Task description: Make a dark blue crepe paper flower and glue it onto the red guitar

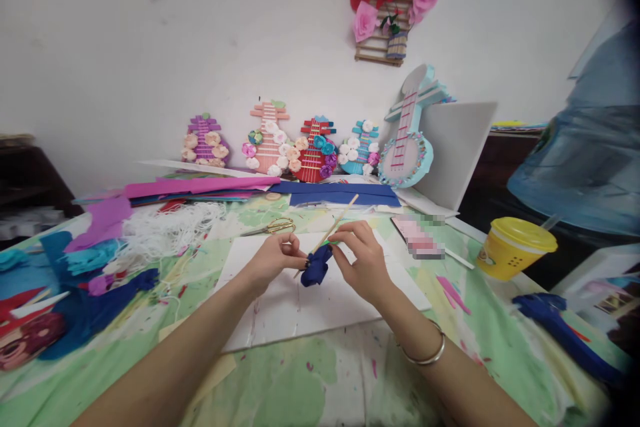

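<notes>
Over a white board [270, 320] a piece of dark blue crepe paper [315, 270] is bunched around a thin wooden stick [345, 213]. My left hand [273, 260] pinches the paper at its left side, close to the stick's lower end. On the other side, my right hand [363, 260] has its fingertips closed on the paper's upper right edge. A small bit of green shows by the right fingertips; I cannot make out what it is. The stick slants up and away to the right.
Gold-handled scissors [277, 225] lie behind the board. White yarn [167, 233] and coloured paper [105, 223] are heaped on the left. At the right are a phone [417, 237] and a yellow-lidded cup [515, 250]. Several decorated paper instruments [313, 153] stand against the wall.
</notes>
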A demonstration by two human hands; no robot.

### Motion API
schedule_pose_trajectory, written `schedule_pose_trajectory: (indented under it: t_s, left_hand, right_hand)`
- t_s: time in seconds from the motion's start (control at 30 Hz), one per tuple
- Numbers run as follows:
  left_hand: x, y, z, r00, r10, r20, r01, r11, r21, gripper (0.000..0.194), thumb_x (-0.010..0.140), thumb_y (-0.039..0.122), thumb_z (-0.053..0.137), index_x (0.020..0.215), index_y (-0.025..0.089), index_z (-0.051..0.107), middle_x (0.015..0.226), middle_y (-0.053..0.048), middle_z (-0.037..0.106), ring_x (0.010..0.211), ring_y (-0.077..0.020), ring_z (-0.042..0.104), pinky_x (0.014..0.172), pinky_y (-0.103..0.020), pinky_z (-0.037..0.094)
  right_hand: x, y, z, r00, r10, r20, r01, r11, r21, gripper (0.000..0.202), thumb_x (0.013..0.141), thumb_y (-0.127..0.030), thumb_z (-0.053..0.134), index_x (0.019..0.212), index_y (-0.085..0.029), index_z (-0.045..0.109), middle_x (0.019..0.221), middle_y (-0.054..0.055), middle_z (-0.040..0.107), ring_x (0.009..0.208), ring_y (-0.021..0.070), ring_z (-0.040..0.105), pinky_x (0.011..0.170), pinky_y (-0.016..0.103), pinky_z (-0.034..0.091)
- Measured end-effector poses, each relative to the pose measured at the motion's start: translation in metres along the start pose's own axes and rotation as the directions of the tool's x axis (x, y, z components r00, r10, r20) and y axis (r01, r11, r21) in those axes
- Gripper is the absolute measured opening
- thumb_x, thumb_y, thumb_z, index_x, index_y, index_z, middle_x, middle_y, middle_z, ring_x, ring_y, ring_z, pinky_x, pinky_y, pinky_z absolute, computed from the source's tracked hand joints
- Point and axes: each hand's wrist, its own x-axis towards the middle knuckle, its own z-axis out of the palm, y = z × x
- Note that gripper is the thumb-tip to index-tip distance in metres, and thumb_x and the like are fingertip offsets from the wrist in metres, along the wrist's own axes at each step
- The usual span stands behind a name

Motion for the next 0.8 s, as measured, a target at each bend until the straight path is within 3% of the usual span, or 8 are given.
schedule_pose_trajectory:
  t_s: [0.13, 0.33, 0.63, 0.73, 0.8]
  left_hand:
    - [0.001, -0.001, -0.002, 0.999, 0.024, -0.037, -0.024, 1.0, -0.015, 0.032, 0.053, 0.016, 0.074, 0.065, 0.018, 0.043, 0.062, 0.0, 0.067, 0.057, -0.0145, 0.061, 0.06, -0.026, 0.041]
    - [0.001, -0.001, -0.001, 0.999, 0.029, -0.037, -0.03, 0.999, -0.028, 0.034, 0.051, 0.017, 0.075, 0.064, 0.018, 0.043, 0.064, -0.001, 0.068, 0.058, -0.0157, 0.061, 0.062, -0.028, 0.042]
    - [-0.004, 0.005, 0.005, 0.999, 0.03, -0.028, -0.028, 0.999, 0.046, 0.026, 0.057, 0.022, 0.07, 0.065, 0.018, 0.046, 0.053, 0.002, 0.06, 0.051, -0.014, 0.057, 0.057, -0.025, 0.038]
    - [-0.006, 0.007, 0.008, 0.999, 0.025, -0.022, -0.024, 0.998, 0.05, 0.023, 0.058, 0.021, 0.068, 0.065, 0.018, 0.046, 0.049, 0.004, 0.057, 0.05, -0.0129, 0.055, 0.055, -0.024, 0.036]
    - [-0.006, 0.008, 0.009, 1.0, 0.016, -0.005, -0.016, 0.999, 0.029, 0.023, 0.059, 0.02, 0.067, 0.065, 0.018, 0.045, 0.048, 0.005, 0.056, 0.049, -0.0116, 0.053, 0.054, -0.023, 0.035]
  right_hand:
    - [0.0, -0.002, 0.002, 0.986, 0.13, 0.109, -0.138, 0.988, 0.069, 0.011, 0.081, -0.014, 0.052, 0.077, -0.019, 0.062, 0.074, 0.003, 0.057, 0.076, 0.0168, 0.053, 0.071, 0.031, 0.04]
    - [0.0, -0.005, 0.009, 0.932, 0.219, 0.287, -0.279, 0.942, 0.185, 0.01, 0.078, -0.012, 0.056, 0.079, -0.019, 0.063, 0.071, 0.001, 0.058, 0.067, 0.0128, 0.05, 0.062, 0.025, 0.04]
    - [0.001, 0.001, 0.012, 0.887, 0.367, 0.281, -0.421, 0.893, 0.161, 0.013, 0.076, -0.012, 0.055, 0.075, -0.019, 0.065, 0.068, 0.0, 0.058, 0.068, 0.0134, 0.052, 0.063, 0.026, 0.041]
    - [0.001, 0.005, 0.013, 0.873, 0.426, 0.239, -0.469, 0.868, 0.165, 0.012, 0.075, -0.016, 0.057, 0.078, -0.02, 0.068, 0.082, 0.004, 0.061, 0.083, 0.0171, 0.054, 0.067, 0.028, 0.042]
    - [0.002, 0.007, 0.014, 0.859, 0.441, 0.258, -0.501, 0.827, 0.254, 0.012, 0.075, -0.019, 0.057, 0.079, -0.02, 0.069, 0.094, 0.007, 0.06, 0.094, 0.0199, 0.054, 0.068, 0.029, 0.043]
